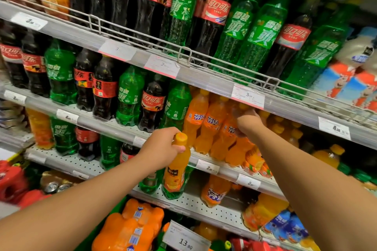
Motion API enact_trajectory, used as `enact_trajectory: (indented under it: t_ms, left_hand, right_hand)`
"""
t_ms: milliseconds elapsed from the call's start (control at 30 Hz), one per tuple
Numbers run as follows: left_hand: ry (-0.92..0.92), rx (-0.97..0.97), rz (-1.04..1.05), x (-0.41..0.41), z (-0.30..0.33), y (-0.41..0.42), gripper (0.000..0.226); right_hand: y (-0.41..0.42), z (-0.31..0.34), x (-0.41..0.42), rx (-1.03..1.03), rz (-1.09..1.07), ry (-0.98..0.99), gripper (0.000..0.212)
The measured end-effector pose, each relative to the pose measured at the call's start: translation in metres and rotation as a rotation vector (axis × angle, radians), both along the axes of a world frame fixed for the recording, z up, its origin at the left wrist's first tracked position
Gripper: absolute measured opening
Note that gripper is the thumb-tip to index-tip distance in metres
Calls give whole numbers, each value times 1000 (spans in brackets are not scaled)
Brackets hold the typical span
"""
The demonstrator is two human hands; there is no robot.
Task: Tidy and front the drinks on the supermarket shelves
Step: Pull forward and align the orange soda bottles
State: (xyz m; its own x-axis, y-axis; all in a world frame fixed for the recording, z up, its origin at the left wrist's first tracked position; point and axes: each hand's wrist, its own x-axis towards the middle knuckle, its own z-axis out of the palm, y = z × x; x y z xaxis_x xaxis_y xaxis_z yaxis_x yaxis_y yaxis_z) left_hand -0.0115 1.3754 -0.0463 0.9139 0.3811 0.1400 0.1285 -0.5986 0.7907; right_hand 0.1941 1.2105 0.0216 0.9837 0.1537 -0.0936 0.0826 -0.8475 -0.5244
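The left hand (161, 146) grips the upright juice bottle (176, 167) by its neck, just below-left of the Fanta row (212, 126), where the right hand (247, 124) clasps a Fanta bottle (228, 138), nearer that row.

Two bare forearms enter from the bottom of the frame, one from the lower left corner and one from the lower right, each ending in a bare hand near the middle: the left hand (161, 147) and the right hand (250, 123). No sleeve shows on either arm as far as the frame edges. Wrists and visible fingers carry no watch, band, ring or glove. A short, unpainted thumbnail shows on the left hand.
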Motion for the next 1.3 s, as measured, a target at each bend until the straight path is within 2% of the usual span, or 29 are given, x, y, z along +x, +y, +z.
enact_trajectory:
  t_ms: [100, 133, 200, 267, 333, 367, 433, 533, 600, 700, 767, 900, 1000, 1200, 1267, 1300]
  left_hand:
    - [4, 3, -9, 2, 3, -4, 17]
    - [4, 1, -14, 2, 4, -5, 17]
    - [2, -6, -18, 3, 6, -6, 18]
    - [-5, -14, -26, 5, 8, -9, 18]
    - [-8, 12, -39, 8, 9, -16, 20]
    - [-2, 39, -46, 10, 10, -22, 20]
    - [9, 72, -70, 17, 13, -37, 19]
    - [20, 88, -102, 29, 18, -70, 17]
    - [29, 88, -116, 36, 22, -95, 17]
    - [26, 80, -146, 47, 26, -135, 17]
    - [23, 88, -160, 52, 28, -163, 18]
    - [19, 164, -174, 59, 36, -214, 19]
    - [16, 189, -182, 63, 43, -241, 23]
    - [-61, 252, -268, 77, 51, -272, 22]
    - [-180, 325, -272, 85, 61, -264, 46]
    - [-278, 469, -221, 89, 68, -256, 53]
  right_hand:
    - [1, -2, -1, -138, 13, -88, 61]
    - [0, -4, -2, -172, 28, -136, 53]
    - [-4, -10, -14, -172, 55, -273, 22]
    - [-13, -15, -28, -50, 28, -373, 27]
    - [-25, -23, -49, -2, 106, -453, 28]
    - [-32, -27, -61, 18, 169, -455, 41]
    - [-49, -40, -83, 64, 298, -354, 61]
    - [-77, -58, -114, 52, 443, -125, 72]
    - [-95, -65, -127, 116, 471, 11, 84]
    - [-124, -69, -137, 258, 432, 15, 92]
    - [-145, -68, -138, 261, 376, -56, 84]
    - [-186, -68, -129, 205, 320, -162, 40]
    - [-213, -68, -118, 228, 324, -223, 31]
    - [-256, -54, -90, 160, 359, -343, 46]
    - [-273, -43, -76, 201, 349, -370, 51]
    - [-282, -38, -68, 217, 338, -372, 56]
